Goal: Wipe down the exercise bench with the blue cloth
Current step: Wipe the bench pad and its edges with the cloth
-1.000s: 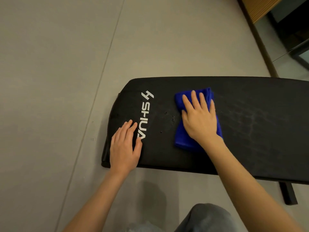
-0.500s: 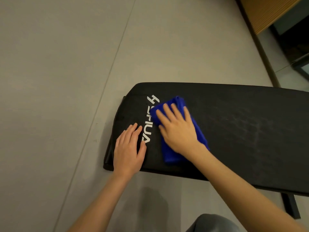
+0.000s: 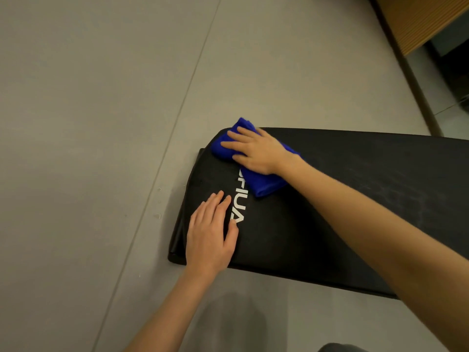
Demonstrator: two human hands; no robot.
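The black padded exercise bench (image 3: 330, 204) lies across the lower right of the view, with white lettering near its left end. A folded blue cloth (image 3: 264, 181) rests on the bench's far left corner, partly over the lettering. My right hand (image 3: 253, 148) lies flat on the cloth with fingers spread, pressing it onto the pad. My left hand (image 3: 210, 235) rests flat on the bench's near left corner, beside the lettering, holding nothing.
Grey floor (image 3: 101, 123) surrounds the bench on the left and far sides. A dark skirting strip (image 3: 406, 72) and a wooden panel (image 3: 416, 19) run along the upper right. Faint streaks mark the pad's right part.
My right hand has slid the blue cloth leftwards and away from me, from mid-pad to the far left corner. My left hand has stayed on the near left corner.
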